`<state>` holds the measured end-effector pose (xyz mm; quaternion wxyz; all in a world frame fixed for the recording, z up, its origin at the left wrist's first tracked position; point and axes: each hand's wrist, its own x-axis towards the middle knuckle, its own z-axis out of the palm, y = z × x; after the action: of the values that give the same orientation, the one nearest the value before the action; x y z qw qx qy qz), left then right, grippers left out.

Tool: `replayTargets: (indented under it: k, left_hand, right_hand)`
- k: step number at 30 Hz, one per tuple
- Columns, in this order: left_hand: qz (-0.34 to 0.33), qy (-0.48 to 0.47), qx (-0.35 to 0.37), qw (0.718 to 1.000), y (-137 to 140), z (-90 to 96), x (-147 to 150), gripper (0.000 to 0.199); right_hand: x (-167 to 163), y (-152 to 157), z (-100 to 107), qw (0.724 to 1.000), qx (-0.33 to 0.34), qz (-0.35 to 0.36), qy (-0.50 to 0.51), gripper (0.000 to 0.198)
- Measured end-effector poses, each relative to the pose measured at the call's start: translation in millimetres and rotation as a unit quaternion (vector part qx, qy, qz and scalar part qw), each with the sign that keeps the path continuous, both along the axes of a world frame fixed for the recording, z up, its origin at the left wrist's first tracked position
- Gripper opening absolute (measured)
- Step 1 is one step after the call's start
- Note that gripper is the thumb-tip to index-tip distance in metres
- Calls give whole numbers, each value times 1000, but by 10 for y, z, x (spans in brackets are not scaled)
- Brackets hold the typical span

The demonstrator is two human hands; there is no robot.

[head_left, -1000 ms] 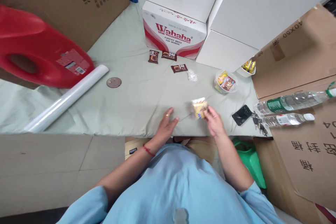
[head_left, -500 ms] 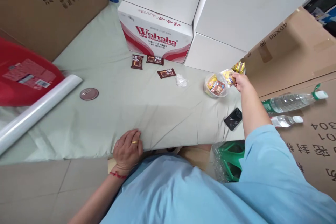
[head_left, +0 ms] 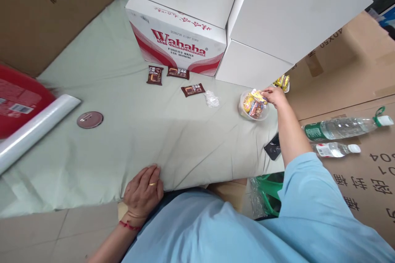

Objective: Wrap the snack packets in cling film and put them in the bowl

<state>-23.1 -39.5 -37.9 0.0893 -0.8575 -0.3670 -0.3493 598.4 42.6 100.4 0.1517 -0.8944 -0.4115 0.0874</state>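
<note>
At the right of the table, my right hand (head_left: 274, 96) pinches a yellow snack packet (head_left: 260, 97) by its edge. The packet is over the clear plastic bowl (head_left: 264, 117), at its back right side. In the bowl lie a yellow packet (head_left: 247, 103) and a brown one (head_left: 256, 109). My left hand (head_left: 143, 191), with a ring and a red bracelet, lies palm down on the table's front edge with nothing in it. Toward the back are three brown cocoa snack packets (head_left: 193, 90), one beside a crumpled clear wrapper (head_left: 212, 99).
A Wahaha carton (head_left: 179, 45) and white boxes line the back. Behind my right hand sits a dish of yellow packets (head_left: 282, 82). A black phone (head_left: 273, 148) is partly under my right arm. Leftward are a round brown disc (head_left: 90, 119) and a white roll (head_left: 37, 131).
My right hand has moved slightly left and down, bringing the yellow packet from beside the bowl to over its contents. The view has shifted a little. My left hand stays on the table edge.
</note>
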Motion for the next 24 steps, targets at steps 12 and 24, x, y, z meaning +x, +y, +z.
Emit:
replayTargets:
  k: [12,24]
  left_hand:
    - [7,-3,-2,1000,-18,-32,1,46]
    - [5,-6,-1,1000,-32,-94,-28,53]
  right_hand:
    - [-243,26,55,992,-5,61,-106,36]
    - [-645,-77,-247,991,-2,74,-115,58]
